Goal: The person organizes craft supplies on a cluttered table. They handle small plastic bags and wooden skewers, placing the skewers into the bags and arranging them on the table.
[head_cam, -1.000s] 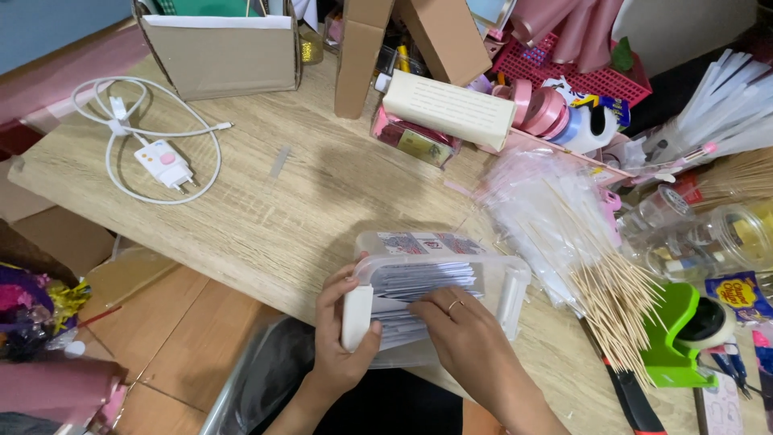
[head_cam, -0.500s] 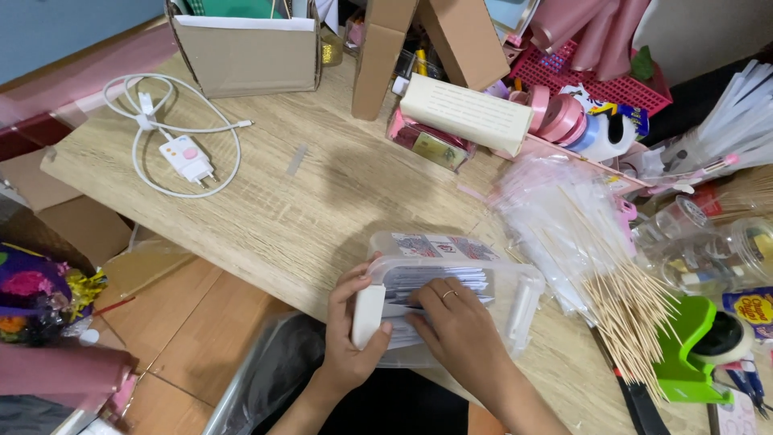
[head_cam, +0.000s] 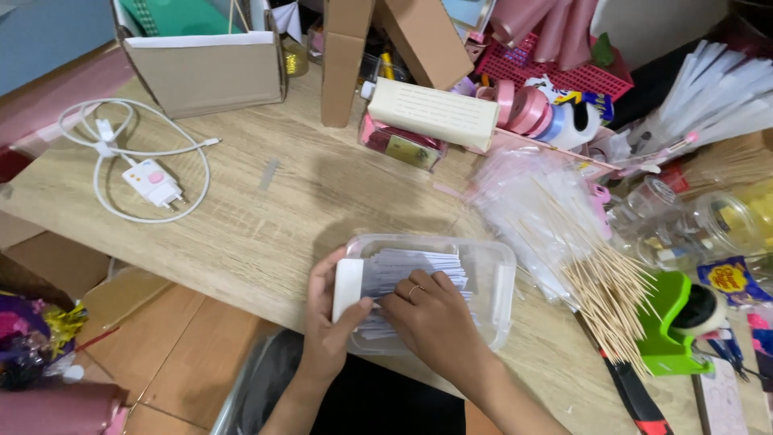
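Observation:
A clear plastic box (head_cam: 493,283) lies on the wooden table (head_cam: 266,217) near its front edge, filled with a stack of white paper slips (head_cam: 419,270). My left hand (head_cam: 330,322) grips the box's left end, its thumb across the white latch (head_cam: 348,288). My right hand (head_cam: 431,318), a ring on one finger, rests inside the box with its fingertips pressed on the slips.
A bundle of wooden skewers (head_cam: 600,278) and clear bags (head_cam: 523,201) lie right of the box. A green tape dispenser (head_cam: 672,326) sits further right. A white charger with cable (head_cam: 153,181) lies at the left. Cardboard boxes (head_cam: 205,68), ribbon rolls (head_cam: 527,109) and jars (head_cam: 717,221) crowd the back.
The view has shifted slightly. My right hand's fingers have moved over the paper slips inside the box; my left hand keeps its hold on the box's end.

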